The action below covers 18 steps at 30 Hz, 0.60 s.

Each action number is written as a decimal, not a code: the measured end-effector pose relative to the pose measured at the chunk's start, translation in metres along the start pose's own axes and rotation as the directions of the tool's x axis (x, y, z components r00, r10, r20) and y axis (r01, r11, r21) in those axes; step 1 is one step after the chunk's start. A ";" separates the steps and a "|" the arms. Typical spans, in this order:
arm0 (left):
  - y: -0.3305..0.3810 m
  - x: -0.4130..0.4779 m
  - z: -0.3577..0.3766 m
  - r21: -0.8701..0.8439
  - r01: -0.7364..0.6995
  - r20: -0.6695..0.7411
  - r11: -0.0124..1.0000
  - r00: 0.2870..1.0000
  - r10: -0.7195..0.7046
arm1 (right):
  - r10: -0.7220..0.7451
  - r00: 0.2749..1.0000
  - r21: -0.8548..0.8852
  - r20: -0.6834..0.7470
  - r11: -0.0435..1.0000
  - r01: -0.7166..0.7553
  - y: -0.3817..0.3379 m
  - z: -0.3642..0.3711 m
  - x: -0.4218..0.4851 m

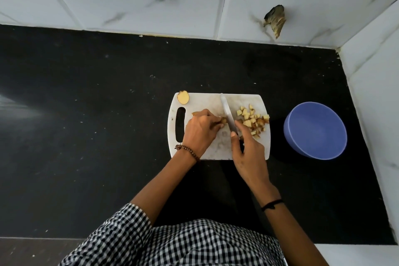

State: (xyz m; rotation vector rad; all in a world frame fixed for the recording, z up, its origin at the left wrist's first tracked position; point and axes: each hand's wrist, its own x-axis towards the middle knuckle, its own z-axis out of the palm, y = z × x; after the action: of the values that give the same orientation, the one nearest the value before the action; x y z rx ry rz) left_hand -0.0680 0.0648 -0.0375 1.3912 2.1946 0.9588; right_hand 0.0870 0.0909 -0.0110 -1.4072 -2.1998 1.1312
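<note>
While the left hand (200,131) pinches a small stub of ginger (223,120) mid-way across the white cutting board (200,101), its fingers (212,117) curl just beside the knife (227,112), so a slip on so small a piece could nick them. The right hand (248,153) grips the handle. The diced ginger (251,120) crowds the board's right edge — a nudge could scatter it onto the bench (108,114), short of the blue bowl (315,130).

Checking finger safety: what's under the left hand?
A brown-skinned chunk pokes out from under the left hand, beside the knife. The rest of it is covered by the hand.
</note>
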 end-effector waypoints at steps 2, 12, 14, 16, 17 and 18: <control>0.001 0.000 0.000 0.010 -0.013 0.007 1.000 1.000 0.013 | -0.014 1.000 -0.011 -0.005 1.000 0.014 0.000 0.001 -0.002; 0.002 0.004 -0.001 0.136 -0.014 0.068 0.991 0.998 0.005 | -0.017 0.999 -0.029 -0.026 0.999 0.017 0.001 0.008 -0.006; 0.002 0.006 -0.002 0.140 0.010 0.078 0.990 0.997 -0.021 | -0.027 0.999 -0.037 -0.026 0.999 0.026 0.001 0.009 -0.007; 0.003 0.008 -0.003 0.136 0.022 0.084 0.990 0.996 -0.034 | -0.025 1.000 -0.038 -0.012 0.999 0.025 0.001 0.010 -0.009; 0.003 0.009 -0.003 0.138 0.024 0.085 0.990 0.996 -0.036 | -0.023 1.000 -0.040 -0.010 0.999 0.023 0.001 0.010 -0.009; 0.004 0.009 -0.002 0.145 0.026 0.086 0.989 0.996 -0.039 | -0.026 1.000 -0.049 -0.011 0.998 0.026 0.000 0.011 -0.010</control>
State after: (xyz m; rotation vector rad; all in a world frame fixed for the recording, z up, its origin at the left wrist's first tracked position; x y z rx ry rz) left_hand -0.0711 0.0730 -0.0326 1.4272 2.2503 0.7256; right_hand 0.0855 0.0771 -0.0169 -1.3971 -2.2453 1.0647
